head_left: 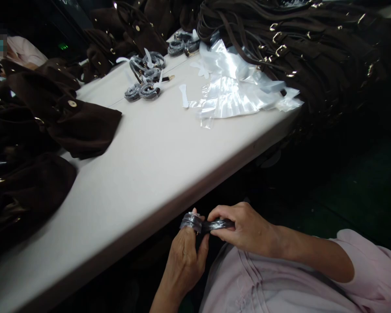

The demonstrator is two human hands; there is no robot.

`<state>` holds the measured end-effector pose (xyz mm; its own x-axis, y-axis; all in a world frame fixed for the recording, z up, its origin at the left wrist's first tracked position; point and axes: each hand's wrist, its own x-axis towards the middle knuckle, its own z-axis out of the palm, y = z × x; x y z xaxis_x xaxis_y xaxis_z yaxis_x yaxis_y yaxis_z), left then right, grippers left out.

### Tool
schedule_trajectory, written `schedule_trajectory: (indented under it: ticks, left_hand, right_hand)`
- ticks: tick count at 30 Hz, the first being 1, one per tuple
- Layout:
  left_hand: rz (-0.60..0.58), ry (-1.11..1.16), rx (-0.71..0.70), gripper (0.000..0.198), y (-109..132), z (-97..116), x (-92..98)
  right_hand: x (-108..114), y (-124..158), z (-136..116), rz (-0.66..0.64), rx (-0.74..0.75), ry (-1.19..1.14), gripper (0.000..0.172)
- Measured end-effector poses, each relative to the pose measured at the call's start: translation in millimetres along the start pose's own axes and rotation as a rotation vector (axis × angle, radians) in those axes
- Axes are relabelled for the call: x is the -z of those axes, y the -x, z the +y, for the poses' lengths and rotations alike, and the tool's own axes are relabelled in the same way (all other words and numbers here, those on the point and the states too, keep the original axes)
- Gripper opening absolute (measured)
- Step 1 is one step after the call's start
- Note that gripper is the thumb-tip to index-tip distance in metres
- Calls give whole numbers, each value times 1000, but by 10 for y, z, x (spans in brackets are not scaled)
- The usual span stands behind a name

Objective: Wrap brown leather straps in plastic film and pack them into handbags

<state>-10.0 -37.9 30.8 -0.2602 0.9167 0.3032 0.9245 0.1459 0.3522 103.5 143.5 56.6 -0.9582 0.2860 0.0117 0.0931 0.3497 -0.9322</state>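
Note:
A dark strap (pixel 217 224) in clear plastic wrap is held in front of my body, off the table's near edge. My left hand (pixel 186 256) is closed on its coiled left end, where the shiny wrap bunches over the fingers. My right hand (pixel 244 228) pinches the strap farther right, between thumb and fingers. Part of the strap is hidden inside both hands. On the table, coiled straps in plastic (pixel 142 91) lie with white tabs standing up from them.
The pale table (pixel 143 174) runs diagonally past me. Clear plastic sleeves (pixel 237 93) and a white tag (pixel 183 95) lie on it. Loose brown straps with buckles (pixel 316 48) heap at the right. Dark brown bags (pixel 74 117) line the left, with another person (pixel 24 50) beyond.

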Motion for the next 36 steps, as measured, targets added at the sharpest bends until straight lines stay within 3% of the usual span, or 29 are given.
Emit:
schedule_trajectory:
  ticks: [5,8,11,14,17,19,23,25,27,29,30,34,36]
  left_hand:
    - [-111,177,82,19,11,36,-40]
    - [-300,484,251,13,8,129,15]
    - [-462,781,392,24,3,236,160]
    - [-471,1059,464,31,-14,325,325]
    - [-360,1410,467,42,-54,391,442]
    - [-201,1560,472,42,-95,413,486]
    - [222,1624,508,38,-203,403,502]
    - [333,1682,538,37,-253,393,493]
    - [369,1771,577,34,-286,397,493]
    - [386,1829,584,32,-302,413,511]
    - [394,1833,573,32,-306,421,527]
    - [510,1704,491,37,-344,423,614]
    - [600,1610,471,40,-399,398,645]
  right_hand:
    - [114,-74,89,-83,243,183,12]
    - [220,-169,157,-137,349,220,23]
    - [309,-279,192,-269,371,0,35]
    - [316,-357,198,-388,355,-282,44]
    - [228,-361,197,-446,291,-481,45]
    - [136,-319,198,-455,182,-611,44]
    - [-51,-206,211,-434,-93,-966,44]
    - [-118,-177,226,-476,-209,-1184,43]
    - [-157,-177,236,-588,-309,-1341,39]
    - [-170,-195,226,-642,-363,-1343,39]
    - [-168,-206,211,-609,-360,-1292,40]
    - [-121,-231,117,-296,-237,-990,50]
    - [-91,-227,80,-245,-190,-913,51]
